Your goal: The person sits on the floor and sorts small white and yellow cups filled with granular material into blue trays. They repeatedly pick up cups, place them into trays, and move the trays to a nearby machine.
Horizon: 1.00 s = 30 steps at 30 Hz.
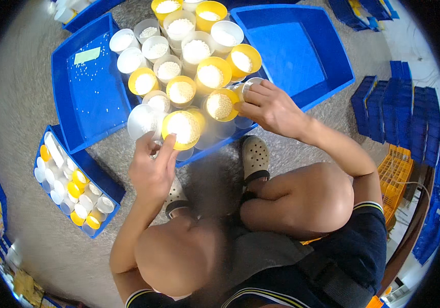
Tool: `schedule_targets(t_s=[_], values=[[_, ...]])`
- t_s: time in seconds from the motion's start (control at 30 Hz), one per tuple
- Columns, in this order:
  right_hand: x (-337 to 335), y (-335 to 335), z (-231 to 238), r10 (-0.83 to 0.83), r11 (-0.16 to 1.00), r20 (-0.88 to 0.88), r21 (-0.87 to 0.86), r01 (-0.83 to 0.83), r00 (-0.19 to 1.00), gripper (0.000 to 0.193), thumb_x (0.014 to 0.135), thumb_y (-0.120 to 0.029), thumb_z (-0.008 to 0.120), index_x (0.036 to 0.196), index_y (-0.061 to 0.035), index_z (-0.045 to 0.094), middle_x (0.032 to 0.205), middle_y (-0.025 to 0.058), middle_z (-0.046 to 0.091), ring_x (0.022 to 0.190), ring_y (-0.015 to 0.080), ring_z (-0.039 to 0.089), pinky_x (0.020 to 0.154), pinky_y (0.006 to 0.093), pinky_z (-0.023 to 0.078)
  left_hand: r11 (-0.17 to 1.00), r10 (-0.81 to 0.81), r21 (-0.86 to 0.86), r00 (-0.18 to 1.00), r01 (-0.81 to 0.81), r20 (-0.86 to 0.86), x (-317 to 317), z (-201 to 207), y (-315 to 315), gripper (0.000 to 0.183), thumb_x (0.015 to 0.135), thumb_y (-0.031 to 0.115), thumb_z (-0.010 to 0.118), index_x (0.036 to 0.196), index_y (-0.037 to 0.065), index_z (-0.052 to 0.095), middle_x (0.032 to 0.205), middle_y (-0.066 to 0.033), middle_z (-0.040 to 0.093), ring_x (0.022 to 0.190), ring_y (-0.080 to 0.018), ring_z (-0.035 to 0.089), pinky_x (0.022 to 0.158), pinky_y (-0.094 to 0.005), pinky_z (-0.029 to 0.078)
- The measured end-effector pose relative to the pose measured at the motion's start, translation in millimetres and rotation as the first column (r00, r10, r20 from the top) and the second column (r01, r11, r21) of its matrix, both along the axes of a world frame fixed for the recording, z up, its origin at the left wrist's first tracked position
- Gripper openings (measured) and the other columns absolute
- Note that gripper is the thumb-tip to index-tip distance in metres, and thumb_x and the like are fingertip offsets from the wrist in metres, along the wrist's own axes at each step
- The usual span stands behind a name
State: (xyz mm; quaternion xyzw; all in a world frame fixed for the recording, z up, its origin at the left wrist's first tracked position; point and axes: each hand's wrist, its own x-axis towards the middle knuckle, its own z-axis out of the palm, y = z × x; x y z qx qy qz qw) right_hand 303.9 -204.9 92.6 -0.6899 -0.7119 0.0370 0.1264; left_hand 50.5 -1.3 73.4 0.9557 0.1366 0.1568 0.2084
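My left hand (151, 167) is closed at the near rim of a yellow cup (195, 137) filled with small white beads. Just left of that cup is a translucent white cup (137, 123), close to my left fingertips. My right hand (274, 110) bends its fingers over a small translucent cup (245, 88) at the right side of the group, gripping its rim. Between the hands is another yellow cup (220, 107) with beads in it. Several more yellow and whitish bead-filled cups, among them a tall white one (179, 30), crowd together beyond. My fingers partly hide the cups they touch.
A blue tray (89, 87) with scattered beads and a pale green label lies left; another blue tray (294, 51) lies right. Nearer left, a blue crate (110, 182) holds several cups. Stacked blue crates (397, 113) and an orange crate (397, 167) stand far right. My knees are close below.
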Motion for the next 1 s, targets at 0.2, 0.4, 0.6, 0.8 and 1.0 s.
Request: schedule_targets(t_s=[0.2, 0.4, 0.6, 0.8, 1.0], values=[[-9.4, -15.5, 3.9, -0.106, 0.993, 0.024, 0.053, 0.104, 0.994, 0.032, 0.078, -0.012, 0.067, 0.109, -0.0074, 0.063, 0.09, 0.0044, 0.06, 0.085, 0.0218, 0.06, 0.077, 0.0354, 0.045, 0.968, -0.09, 0.23, 0.993, 0.105, -0.076, 3.5, -12.6, -7.4, 0.047, 0.081, 0.024, 0.08, 0.126, 0.02, 0.067, 0.097, -0.0065, 0.067, 0.061, -0.0186, 0.064, 0.052, -0.031, 0.051], [1.3, -24.9, 17.5, -0.211, 0.961, -0.023, 0.18, 0.212, 0.977, 0.039, 0.082, -0.012, 0.076, 0.118, -0.0054, 0.064, 0.103, 0.0068, 0.066, 0.088, 0.0218, 0.062, 0.074, 0.0347, 0.044, 0.954, -0.135, 0.266, 0.99, 0.14, -0.038, 11.4, -8.7, -7.6, 0.045, 0.084, 0.024, 0.076, 0.127, 0.015, 0.067, 0.094, -0.0039, 0.067, 0.061, -0.018, 0.065, 0.052, -0.0308, 0.052], [-18.0, -6.9, 26.6, -0.064, 0.986, -0.094, 0.146, 0.077, 0.994, 0.033, 0.079, -0.003, 0.068, 0.112, 0.0006, 0.063, 0.106, 0.0126, 0.067, 0.084, 0.0259, 0.067, 0.066, 0.0357, 0.056, 0.945, -0.146, 0.286, 0.987, 0.159, -0.065, 26.7, -9.2, -12.4, 0.048, 0.084, 0.024, 0.076, 0.129, 0.012, 0.066, 0.093, -0.0048, 0.067, 0.059, -0.0182, 0.063, 0.052, -0.0313, 0.051], [-44.5, 40.1, 2.8, -0.131, 0.97, 0.013, -0.206, 0.131, 0.991, 0.007, 0.074, -0.006, 0.065, 0.08, -0.0029, 0.067, 0.082, 0.0133, 0.068, 0.066, 0.026, 0.07, 0.057, 0.0368, 0.057, 0.984, -0.126, 0.123, 0.991, 0.131, -0.048, 3.4, -3.4, -2.5, 0.053, 0.082, 0.021, 0.08, 0.13, 0.006, 0.064, 0.095, -0.0099, 0.07, 0.07, -0.025, 0.068, 0.06, -0.0335, 0.054], [-44.9, 54.5, -12.3, -0.152, 0.957, 0.059, -0.242, 0.162, 0.987, 0.006, 0.073, -0.003, 0.064, 0.073, -0.0033, 0.07, 0.071, 0.0152, 0.067, 0.067, 0.03, 0.07, 0.057, 0.0384, 0.057, 0.997, 0.046, -0.066, 0.98, -0.033, 0.193, -18.0, -4.5, 17.9, 0.035, 0.083, 0.006, 0.077, 0.117, 0.005, 0.067, 0.101, -0.0121, 0.07, 0.084, -0.0292, 0.068, 0.071, -0.0351, 0.055]])
